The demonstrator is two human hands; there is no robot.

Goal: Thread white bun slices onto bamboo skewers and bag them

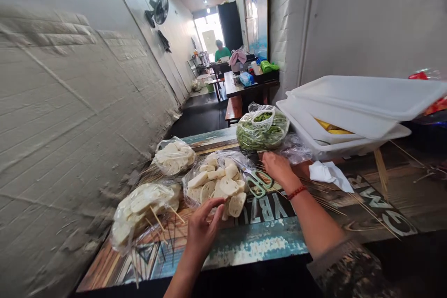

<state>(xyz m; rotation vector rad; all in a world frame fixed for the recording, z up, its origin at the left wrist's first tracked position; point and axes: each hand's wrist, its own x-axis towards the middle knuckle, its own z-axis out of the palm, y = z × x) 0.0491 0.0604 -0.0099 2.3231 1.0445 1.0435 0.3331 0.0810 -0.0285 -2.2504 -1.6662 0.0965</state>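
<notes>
My left hand (206, 223) is at the near side of an open plastic bag of pale, thick-cut food slices (209, 188). Its thumb and forefinger are apart, with nothing visible between them. Beyond the scissors, my right hand (277, 167) reaches down among loose bamboo skewers (323, 202), fingers curled and fingertips hidden. Whether it grips a skewer does not show. Green-handled scissors (258, 181) lie between the slices and my right hand. To the left, a bag of pale pieces (146, 205) has several skewers sticking out near it.
Behind the slices is another bag of pale food (174, 156). A bag of green vegetables (261, 130) stands at the table's back, beside stacked white plastic trays (349, 102). White tissue (330, 174) lies on the right. A brick wall (70, 116) borders the left; a person (222, 51) sits far back.
</notes>
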